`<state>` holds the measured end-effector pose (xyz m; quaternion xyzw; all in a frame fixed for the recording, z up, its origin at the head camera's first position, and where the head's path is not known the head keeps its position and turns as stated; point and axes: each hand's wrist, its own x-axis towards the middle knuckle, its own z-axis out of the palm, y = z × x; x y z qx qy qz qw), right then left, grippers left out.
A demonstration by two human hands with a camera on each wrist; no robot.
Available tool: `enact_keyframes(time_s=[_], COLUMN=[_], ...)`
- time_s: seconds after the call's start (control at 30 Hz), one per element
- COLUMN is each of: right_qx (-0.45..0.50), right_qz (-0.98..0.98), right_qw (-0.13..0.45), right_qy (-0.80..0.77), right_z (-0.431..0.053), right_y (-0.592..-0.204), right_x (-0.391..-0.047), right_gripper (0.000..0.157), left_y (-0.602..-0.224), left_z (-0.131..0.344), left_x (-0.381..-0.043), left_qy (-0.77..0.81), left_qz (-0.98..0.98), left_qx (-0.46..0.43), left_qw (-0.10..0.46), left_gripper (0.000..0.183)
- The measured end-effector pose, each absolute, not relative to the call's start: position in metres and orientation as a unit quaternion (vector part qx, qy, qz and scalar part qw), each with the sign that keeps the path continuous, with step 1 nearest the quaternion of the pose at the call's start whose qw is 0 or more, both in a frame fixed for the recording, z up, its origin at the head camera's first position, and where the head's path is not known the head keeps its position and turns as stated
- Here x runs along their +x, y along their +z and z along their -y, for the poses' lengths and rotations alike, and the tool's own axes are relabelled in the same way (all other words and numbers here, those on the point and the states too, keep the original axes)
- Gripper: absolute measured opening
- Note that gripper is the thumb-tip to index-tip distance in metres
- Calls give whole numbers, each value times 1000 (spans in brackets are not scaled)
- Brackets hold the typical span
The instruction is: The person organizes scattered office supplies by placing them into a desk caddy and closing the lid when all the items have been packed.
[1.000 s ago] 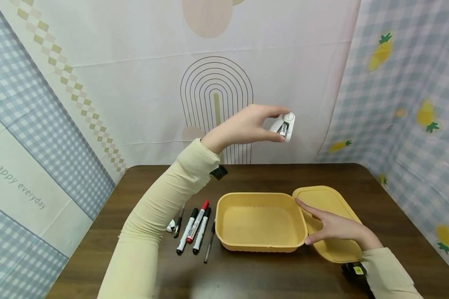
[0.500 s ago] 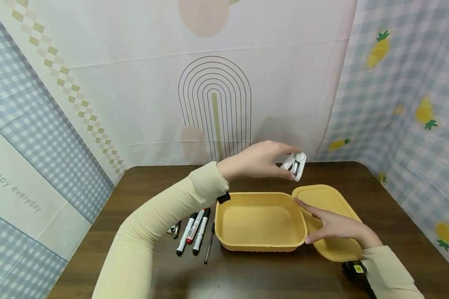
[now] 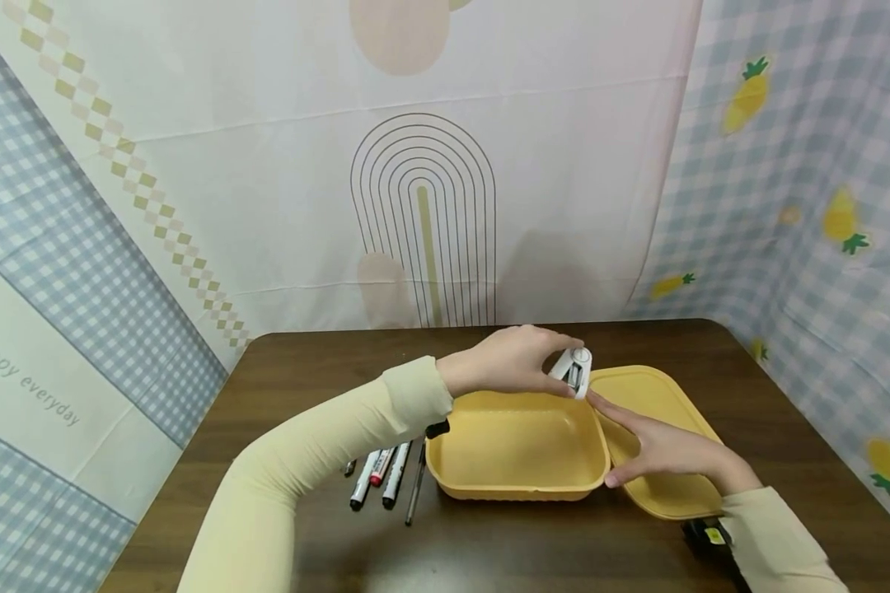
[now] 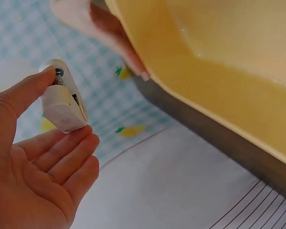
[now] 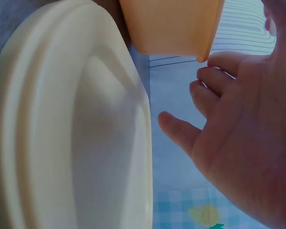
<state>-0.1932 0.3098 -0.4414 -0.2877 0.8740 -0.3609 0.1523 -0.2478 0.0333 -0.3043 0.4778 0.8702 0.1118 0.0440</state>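
My left hand (image 3: 512, 362) holds a small white stapler (image 3: 574, 372) between thumb and fingers, over the back right part of a yellow plastic box (image 3: 519, 492). In the left wrist view the stapler (image 4: 64, 107) sits between the thumb and the fingertips, its metal part partly showing. The box has no lid on, and its inside shows bare yellow. My right hand (image 3: 671, 449) is spread along the box's right side, one fingertip at the back corner of the rim and the thumb near the front corner. Under that hand lies the yellow lid (image 3: 641, 383).
Left of the box lie several markers (image 3: 395, 473), black-capped and red, and a slim pen (image 3: 415, 486); my left sleeve hides their upper ends. The dark wooden table (image 3: 489, 543) ends at a fabric-covered wall behind and a checked cloth (image 3: 816, 288) on the right.
My left hand has come down with the stapler, from in front of the wall to the box's back rim. Its forearm now covers more of the markers. The right hand stays at the box.
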Motion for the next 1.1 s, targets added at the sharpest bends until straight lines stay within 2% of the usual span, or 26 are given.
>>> enact_keyframes(time_s=[0.2,1.1], right_qx=[-289,-297], right_qz=[-897,-903], right_qw=[103,99], right_qy=[-319,-294], right_z=[-307,-304], right_y=[-441,-436], right_x=[-190,-186], right_gripper=[115,112], left_y=[-326,-384], left_z=[-33,-47], left_x=[-249,-263], left_qy=[109,75], left_qz=[-878,-887], left_qx=[461,429], left_qw=[70,152], left_gripper=[67,57])
